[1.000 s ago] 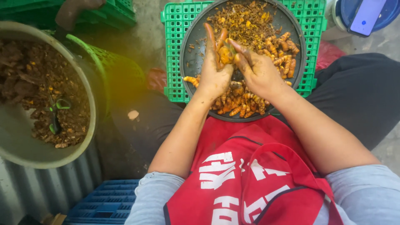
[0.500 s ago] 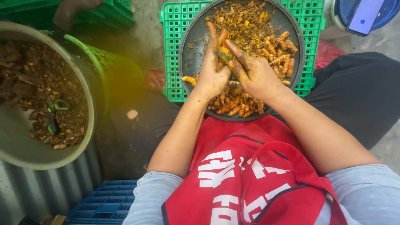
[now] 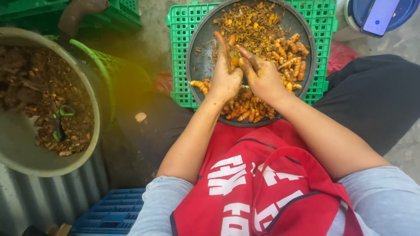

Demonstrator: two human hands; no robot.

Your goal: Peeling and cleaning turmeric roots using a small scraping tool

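Two round vessels are seen. At far left a large pale basin (image 3: 26, 148) is filled on its far side with brown, crumbly peelings; one small green-handled tool (image 3: 59, 122) lies on that heap. Behind the basin a green mesh basket (image 3: 111, 72) is partly hidden, and a green crate (image 3: 127, 11) sits at the far left edge. At near left one blue crate (image 3: 111, 214) is visible beside corrugated metal sheeting.

In the centre one dark round pan (image 3: 201, 57) is set on one green plastic crate (image 3: 179, 52), just beyond a red apron (image 3: 262, 183). The far half of the pan is covered with yellow-brown scraps; whole orange-yellow turmeric roots (image 3: 245, 111), too many to count, are heaped along the near and right rim.

One turmeric piece (image 3: 232, 54), short, finger-shaped, orange with dark skin, is held above the middle of the pan between both hands. The left hand (image 3: 225, 76) is closed around it, fingers pointing to the far side. The right hand (image 3: 262, 78), stained yellow, is pinched against the same piece from the right; whether a blade is held cannot be told.

At far right one blue round lid (image 3: 402, 11) is seen, with one phone (image 3: 380, 17) resting on it.
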